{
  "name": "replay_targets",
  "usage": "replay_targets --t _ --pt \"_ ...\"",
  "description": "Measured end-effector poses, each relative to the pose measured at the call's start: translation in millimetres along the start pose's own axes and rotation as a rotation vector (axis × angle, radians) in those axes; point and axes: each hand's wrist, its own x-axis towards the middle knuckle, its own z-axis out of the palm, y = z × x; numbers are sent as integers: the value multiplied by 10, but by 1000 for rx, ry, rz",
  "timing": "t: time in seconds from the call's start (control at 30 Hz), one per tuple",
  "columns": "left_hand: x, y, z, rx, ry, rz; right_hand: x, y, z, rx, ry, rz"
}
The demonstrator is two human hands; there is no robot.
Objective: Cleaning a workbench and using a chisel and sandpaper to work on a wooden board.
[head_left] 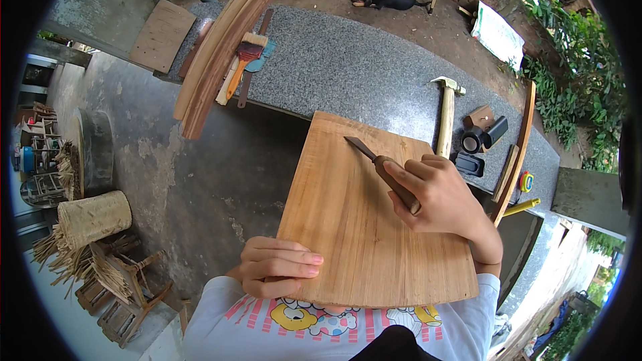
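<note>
the board was held before the person's shirt, its far end overlapping the near edge of the surface; whether it rested there, i could not tell. the left grip was closed on its near left corner, fingers on top, thumb hidden. the right grip was wrapped round the handle of the knife, blade tip at the board's upper face.

the board looked stiff and fairly light for its breadth, the face smooth enough to slip a little; its long sides seemed the best hold, away from the blade. the knife seemed light and rigid, safest taken by its wooden handle.

leftward, over the floor, there was open room. rightward it was tighter: the hammer lay just beyond the right grip, the tape roll beside it, the curved strip farther out.
</note>
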Motion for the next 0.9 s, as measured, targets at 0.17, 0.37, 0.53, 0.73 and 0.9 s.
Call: replay_targets --t 0.17,0.37,0.53,0.73,0.9 --pt "-4 -10 4 -30 -47 -12 -22 -33 2 11 17 12" --pt "-82 -11 19 36 -23 10 -3 -56 -13 6 13 -26" --pt "-23 -20 -13 -26 -33 14 63 69 47 -4 -22 17" --pt "39 -2 -47 -27 -101 -35 -14 -115 -47 21 -1 -65" --pt "15 27 -89 -36 -112 -29 146 100 143 10 -1 -63"
